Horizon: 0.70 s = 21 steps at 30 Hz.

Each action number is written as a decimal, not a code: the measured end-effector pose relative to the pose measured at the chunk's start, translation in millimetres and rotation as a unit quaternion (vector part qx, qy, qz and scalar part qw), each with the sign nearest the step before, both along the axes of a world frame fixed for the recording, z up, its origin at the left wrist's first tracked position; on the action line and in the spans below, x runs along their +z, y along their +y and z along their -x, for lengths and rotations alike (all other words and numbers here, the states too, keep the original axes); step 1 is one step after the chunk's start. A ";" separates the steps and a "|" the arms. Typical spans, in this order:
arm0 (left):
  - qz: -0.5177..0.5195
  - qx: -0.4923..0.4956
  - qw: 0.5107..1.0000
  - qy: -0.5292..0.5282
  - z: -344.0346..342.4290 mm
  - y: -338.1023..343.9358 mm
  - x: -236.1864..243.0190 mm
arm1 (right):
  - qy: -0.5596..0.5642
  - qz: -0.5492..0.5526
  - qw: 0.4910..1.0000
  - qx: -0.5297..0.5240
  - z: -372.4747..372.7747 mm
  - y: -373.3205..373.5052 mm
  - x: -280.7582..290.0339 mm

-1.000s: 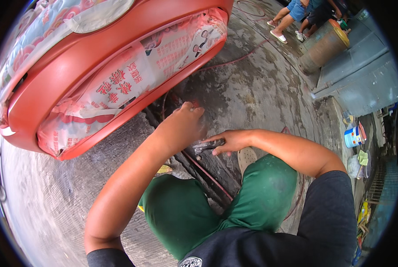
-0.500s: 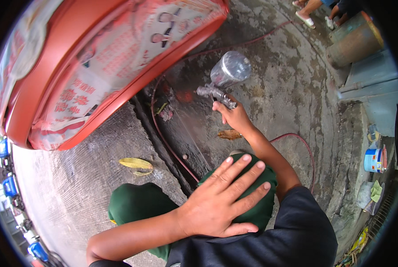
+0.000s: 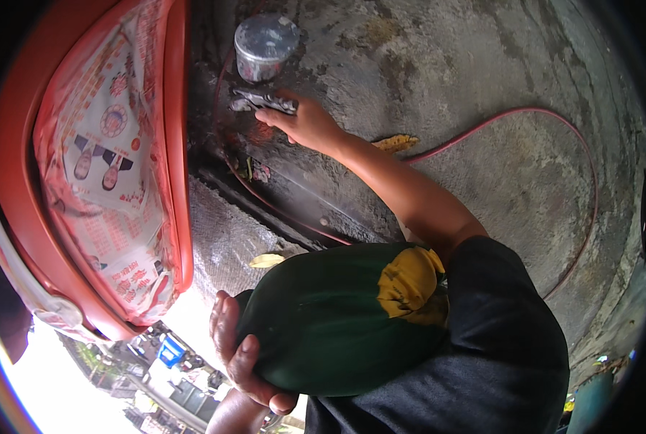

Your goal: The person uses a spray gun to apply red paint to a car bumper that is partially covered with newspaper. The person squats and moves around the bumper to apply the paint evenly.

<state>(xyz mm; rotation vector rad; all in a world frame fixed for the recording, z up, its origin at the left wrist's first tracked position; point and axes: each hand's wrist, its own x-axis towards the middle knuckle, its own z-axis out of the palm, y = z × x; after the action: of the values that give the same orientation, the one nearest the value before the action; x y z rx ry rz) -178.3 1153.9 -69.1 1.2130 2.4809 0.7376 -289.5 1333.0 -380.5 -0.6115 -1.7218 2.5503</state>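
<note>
My right hand (image 3: 310,124) is closed round a metal spray gun (image 3: 263,101), which points left toward an orange-red painted vehicle panel (image 3: 180,145). On top of the gun stands a silvery round paint cup (image 3: 266,43). Newsprint sheets (image 3: 113,123) under clear film, misted with red, mask the middle of the panel. My left hand (image 3: 247,362) holds no object and rests at the left side of my green-trousered knee (image 3: 323,311), fingers apart and bent over the cloth. The gun's trigger is hidden by my right fingers.
A red air hose (image 3: 511,116) loops over the rough concrete floor (image 3: 438,72) on the right and runs past a dark gap on the left. Dry leaves (image 3: 395,143) lie on the floor. Beyond the panel's lower end, bright street things include a blue object (image 3: 171,351).
My view has turned, with the panel now standing more upright at the left. My left hand has moved from above my lap to the side of my knee. The right hand still holds the spray gun.
</note>
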 end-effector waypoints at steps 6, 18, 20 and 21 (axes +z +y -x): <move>0.040 0.011 0.999 -0.006 6.4 -0.7 2.0 | -0.005 0.068 0.995 -0.072 13.3 16.4 -8.2; 0.017 0.001 1.000 -0.015 5.7 7.0 -1.4 | 0.015 0.095 0.990 0.102 -4.6 -23.2 7.2; 0.021 0.001 1.000 -0.019 6.4 8.4 -0.9 | 0.024 0.095 0.986 0.137 -8.9 -25.9 5.9; 0.018 0.005 1.000 -0.025 5.8 8.2 -1.1 | 0.028 0.096 0.983 0.154 -10.2 -26.6 5.3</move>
<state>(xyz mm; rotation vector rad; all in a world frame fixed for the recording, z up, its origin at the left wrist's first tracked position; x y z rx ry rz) -184.1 1162.0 -70.2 1.1561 2.4509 0.7134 -279.3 1306.4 -375.2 -0.2892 -1.6819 2.9348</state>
